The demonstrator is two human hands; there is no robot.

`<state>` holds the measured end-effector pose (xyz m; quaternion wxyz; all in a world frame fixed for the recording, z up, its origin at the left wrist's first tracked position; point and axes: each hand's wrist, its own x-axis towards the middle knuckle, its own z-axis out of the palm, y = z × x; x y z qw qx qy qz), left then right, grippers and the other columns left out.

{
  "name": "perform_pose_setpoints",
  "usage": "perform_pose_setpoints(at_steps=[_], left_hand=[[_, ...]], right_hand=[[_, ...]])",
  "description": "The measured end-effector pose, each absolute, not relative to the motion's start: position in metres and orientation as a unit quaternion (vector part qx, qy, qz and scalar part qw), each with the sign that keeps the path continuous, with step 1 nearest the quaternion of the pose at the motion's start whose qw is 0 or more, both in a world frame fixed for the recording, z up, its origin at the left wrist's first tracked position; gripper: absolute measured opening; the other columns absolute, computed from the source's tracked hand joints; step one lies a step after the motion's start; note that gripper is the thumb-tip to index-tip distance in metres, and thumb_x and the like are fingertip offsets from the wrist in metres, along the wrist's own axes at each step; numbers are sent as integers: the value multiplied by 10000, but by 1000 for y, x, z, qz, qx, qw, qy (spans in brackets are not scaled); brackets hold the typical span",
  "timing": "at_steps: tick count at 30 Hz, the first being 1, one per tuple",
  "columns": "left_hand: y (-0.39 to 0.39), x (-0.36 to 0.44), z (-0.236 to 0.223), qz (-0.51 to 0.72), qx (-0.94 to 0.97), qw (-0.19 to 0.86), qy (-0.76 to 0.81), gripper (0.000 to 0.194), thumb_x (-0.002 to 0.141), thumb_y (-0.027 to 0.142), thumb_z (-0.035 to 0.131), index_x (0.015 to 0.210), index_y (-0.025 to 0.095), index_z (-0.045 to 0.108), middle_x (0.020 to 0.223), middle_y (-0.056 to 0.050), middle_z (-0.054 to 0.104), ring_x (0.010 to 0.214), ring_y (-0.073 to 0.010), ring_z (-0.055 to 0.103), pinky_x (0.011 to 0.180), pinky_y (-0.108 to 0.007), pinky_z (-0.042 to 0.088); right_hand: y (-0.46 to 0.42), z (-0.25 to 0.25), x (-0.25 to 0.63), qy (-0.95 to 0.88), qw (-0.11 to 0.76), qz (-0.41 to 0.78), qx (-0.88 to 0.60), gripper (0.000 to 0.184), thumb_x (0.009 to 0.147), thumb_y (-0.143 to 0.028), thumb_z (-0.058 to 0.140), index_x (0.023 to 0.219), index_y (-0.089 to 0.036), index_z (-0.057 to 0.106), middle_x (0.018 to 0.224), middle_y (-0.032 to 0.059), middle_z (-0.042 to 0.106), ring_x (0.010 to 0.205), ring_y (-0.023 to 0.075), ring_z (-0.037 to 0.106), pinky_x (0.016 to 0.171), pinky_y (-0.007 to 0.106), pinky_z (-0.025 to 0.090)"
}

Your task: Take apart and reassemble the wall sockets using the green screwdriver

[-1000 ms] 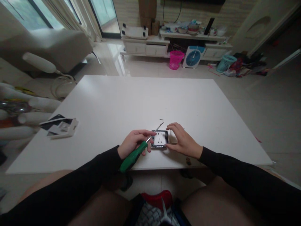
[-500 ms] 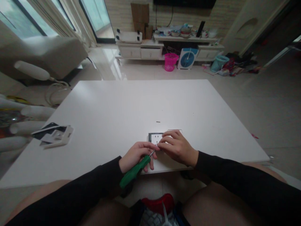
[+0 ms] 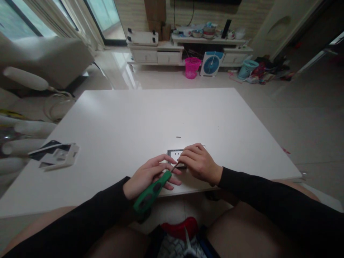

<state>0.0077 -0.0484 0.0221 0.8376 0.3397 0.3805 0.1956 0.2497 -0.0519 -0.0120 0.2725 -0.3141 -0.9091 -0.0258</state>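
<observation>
A screwdriver with a green handle [image 3: 152, 192] slants across my left hand [image 3: 153, 174]. That hand's fingers are stretched out and apart, beside the metal shaft. The closed fingertips of my right hand [image 3: 200, 163] meet at the far end of the shaft and seem to pinch it; the tip itself is hidden. Under the fingers, a white socket panel [image 3: 174, 153] with small dark slots and a dark border lies near the table's front edge. My right hand covers its right part. A small dark strip [image 3: 178, 137] lies just beyond the panel.
Open white casing parts [image 3: 60, 157] and a dark piece lie at the left end of the white table [image 3: 120, 118]. Beyond the table stand a pink basket [image 3: 192, 68], a blue-and-white fan [image 3: 211, 64] and a low cabinet [image 3: 146, 56]. A red object [image 3: 180, 227] is below the front edge.
My left fingers have spread and drawn back slightly from the shaft. My right fingers have drawn together at the screwdriver's far end. The view has shifted a little.
</observation>
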Motion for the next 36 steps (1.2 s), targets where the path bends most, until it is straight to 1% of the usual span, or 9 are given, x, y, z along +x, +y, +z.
perform_pose_setpoints(at_steps=[4, 9, 16, 20, 23, 25, 29, 33, 36], left_hand=[[-45, 4, 15, 220, 353, 855, 310, 403, 861, 431, 857, 1055, 167, 624, 1189, -182, 785, 894, -310, 824, 707, -344, 652], [-51, 5, 18, 286, 457, 785, 305, 416, 935, 377, 794, 1255, 187, 607, 1297, -181, 749, 1046, -285, 797, 841, -356, 650], [-49, 7, 19, 327, 533, 695, 354, 418, 963, 503, 730, 1163, 155, 610, 1089, -124, 799, 886, -208, 791, 843, -335, 645], [-42, 0, 17, 364, 549, 656, 368, 433, 945, 534, 742, 1104, 146, 633, 1010, -106, 796, 862, -212, 783, 817, -332, 645], [-38, -5, 19, 389, 557, 629, 378, 436, 941, 542, 743, 1095, 148, 638, 980, -101, 789, 838, -211, 776, 782, -330, 644], [-36, -6, 22, 401, 561, 614, 383, 440, 938, 551, 744, 1093, 153, 635, 964, -95, 786, 829, -213, 776, 764, -329, 645], [-34, -7, 26, 418, 562, 598, 390, 457, 930, 571, 744, 1078, 156, 628, 944, -95, 794, 809, -216, 779, 730, -321, 638], [-33, -7, 27, 426, 561, 590, 395, 465, 918, 579, 754, 1055, 153, 626, 920, -97, 799, 772, -214, 774, 687, -309, 623], [-32, -6, 26, 426, 564, 590, 390, 470, 917, 583, 754, 1054, 152, 628, 924, -103, 802, 777, -212, 775, 678, -297, 618]], right_hand=[[-48, -12, 251, -891, 290, -1, -349, 192, 997, -104, 497, 994, -232, 640, 903, 50, 727, 934, 242, 591, 832, 401, 379], [-46, -13, 251, -874, 307, 29, -376, 160, 989, -112, 529, 956, -229, 632, 864, 52, 703, 884, 239, 573, 787, 389, 368], [-46, -9, 250, -869, 316, 82, -372, 74, 1009, -188, 588, 1029, -237, 639, 927, 58, 712, 914, 236, 613, 806, 391, 414], [-38, -3, 263, -847, 337, 157, -379, 297, 896, -168, 628, 1181, -242, 597, 1113, 95, 688, 1047, 273, 627, 908, 439, 494], [-30, -6, 279, -824, 321, 209, -418, 398, 837, -163, 645, 1222, -236, 576, 1149, 101, 656, 1062, 280, 623, 925, 461, 531], [-27, -14, 285, -819, 272, 245, -442, 469, 820, -240, 734, 1258, -225, 567, 1200, 117, 638, 1097, 295, 621, 950, 488, 544], [-29, -32, 285, -824, 182, 272, -463, 760, 744, -472, 896, 1352, -199, 530, 1327, 171, 601, 1223, 358, 590, 1041, 580, 520], [-33, -40, 278, -829, 152, 275, -463, 825, 709, -490, 936, 1351, -172, 526, 1309, 184, 615, 1209, 361, 599, 1035, 570, 528], [-34, -40, 275, -830, 143, 274, -463, 804, 697, -452, 953, 1317, -152, 537, 1280, 184, 624, 1184, 357, 607, 1013, 547, 540]])
